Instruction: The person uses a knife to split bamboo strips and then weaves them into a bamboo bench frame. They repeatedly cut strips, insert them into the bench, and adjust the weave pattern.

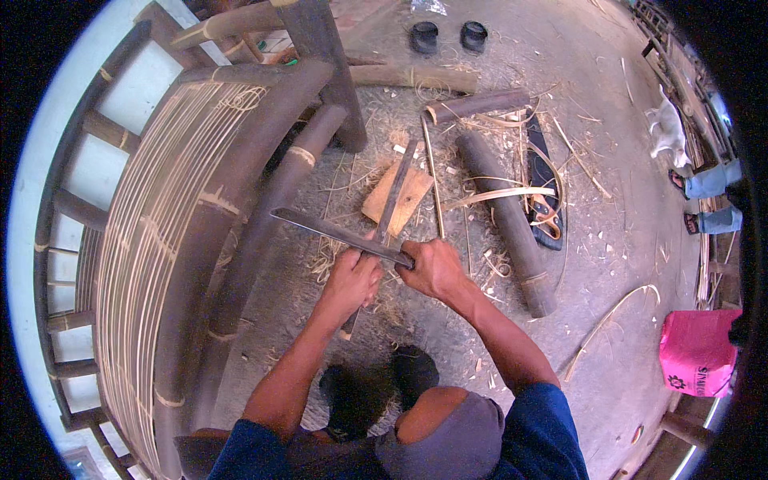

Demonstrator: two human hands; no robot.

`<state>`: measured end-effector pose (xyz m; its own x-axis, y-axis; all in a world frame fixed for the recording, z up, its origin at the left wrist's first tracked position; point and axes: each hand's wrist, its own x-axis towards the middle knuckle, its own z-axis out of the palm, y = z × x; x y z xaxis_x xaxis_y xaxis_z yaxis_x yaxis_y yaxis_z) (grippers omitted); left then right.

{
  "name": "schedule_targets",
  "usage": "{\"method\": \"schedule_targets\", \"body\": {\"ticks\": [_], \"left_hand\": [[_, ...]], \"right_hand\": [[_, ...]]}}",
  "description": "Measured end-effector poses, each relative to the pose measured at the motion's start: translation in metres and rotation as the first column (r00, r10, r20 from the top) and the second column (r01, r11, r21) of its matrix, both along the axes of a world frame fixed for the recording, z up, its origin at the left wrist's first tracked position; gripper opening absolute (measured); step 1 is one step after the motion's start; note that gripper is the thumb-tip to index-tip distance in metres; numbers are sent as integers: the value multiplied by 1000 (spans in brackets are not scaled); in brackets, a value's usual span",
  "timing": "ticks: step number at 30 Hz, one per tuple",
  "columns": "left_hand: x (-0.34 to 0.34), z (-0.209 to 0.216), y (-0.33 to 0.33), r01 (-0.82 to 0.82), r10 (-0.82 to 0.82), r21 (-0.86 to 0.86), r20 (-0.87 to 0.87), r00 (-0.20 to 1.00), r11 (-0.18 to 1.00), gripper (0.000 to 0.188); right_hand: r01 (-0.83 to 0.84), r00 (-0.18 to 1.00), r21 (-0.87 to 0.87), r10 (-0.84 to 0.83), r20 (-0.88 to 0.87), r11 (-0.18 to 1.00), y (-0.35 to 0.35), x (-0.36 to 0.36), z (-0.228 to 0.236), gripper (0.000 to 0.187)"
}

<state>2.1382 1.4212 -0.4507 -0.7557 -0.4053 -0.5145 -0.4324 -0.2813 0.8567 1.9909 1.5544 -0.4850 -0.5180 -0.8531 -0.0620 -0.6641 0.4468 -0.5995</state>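
My right hand is closed round the handle end of a long knife, whose blade points to the far left. Crossing under the blade is a dark bamboo strip, gripped by my left hand just below the crossing. The strip's far end lies over a light wooden block on the floor; its near end sticks out below my left hand. Both hands are close together in front of my knees. Wood shavings lie scattered round the block.
A bamboo bench with pale slats stands at left. Right of the block lie a bamboo pole, a handsaw and curled strips. A white animal, another person's legs and a pink bag are at far right.
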Motion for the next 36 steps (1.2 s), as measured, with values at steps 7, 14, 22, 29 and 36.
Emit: {"method": "schedule_targets", "body": {"ticks": [7,14,22,29,36], "left_hand": [[2,10,-3,2,1,133,-25,1000,991,36],[31,46,-13,17,-16,48,-2,1000,999,57],[8,9,-16,-23,17,97,63,998,995,52],[26,38,-11,73,-71,125,-27,997,989,53],[-3,-6,-23,-172,64,-243,-396,916,954,27]], "right_hand": [[-86,978,61,96,-183,994,0,-26,-40,26],[320,942,61,-311,-125,946,58,-127,-14,33],[-32,994,-7,31,-102,999,6,-9,-24,24],[205,962,46,-192,-196,978,27,-106,-42,32],[451,873,-6,-440,211,893,74,-106,-62,39]]}}
